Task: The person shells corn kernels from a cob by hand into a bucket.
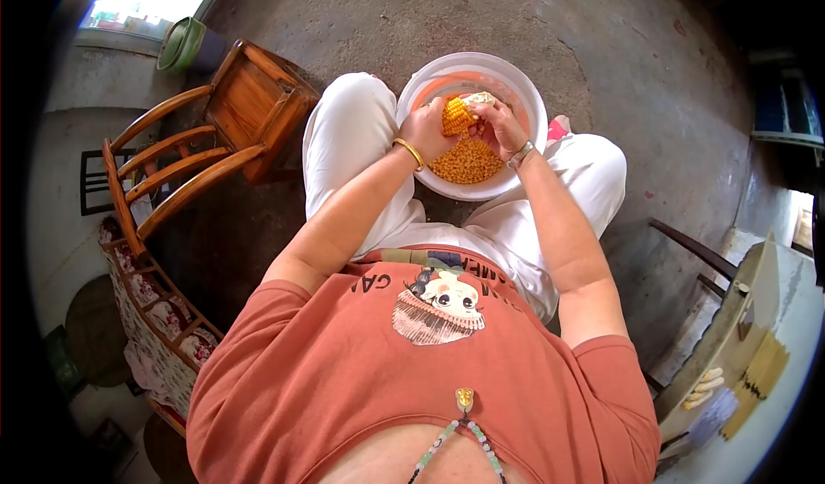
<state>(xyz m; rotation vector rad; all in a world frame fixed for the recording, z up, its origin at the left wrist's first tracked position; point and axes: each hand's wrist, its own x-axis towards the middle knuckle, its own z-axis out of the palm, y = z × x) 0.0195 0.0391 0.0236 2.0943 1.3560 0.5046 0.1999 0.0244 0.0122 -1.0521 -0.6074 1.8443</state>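
Observation:
An ear of yellow corn (458,116) is gripped in my left hand (427,132), its kernels showing beyond my fingers. My right hand (505,130) is closed against the right side of that ear. A pale, whitish piece (481,98), which looks like a stripped corncob, shows at my right fingertips. Both hands are above a white plastic tub (529,89), which stands between my legs. Loose yellow corn kernels (467,163) lie in a heap in the tub. What is under my right fingers is partly hidden.
A wooden armchair (245,97) stands to the left, beside my knee. Behind it is a green container (181,44) near the wall. A low table (730,312) with pale pieces on it stands at the right. Concrete floor (344,20) stretches ahead.

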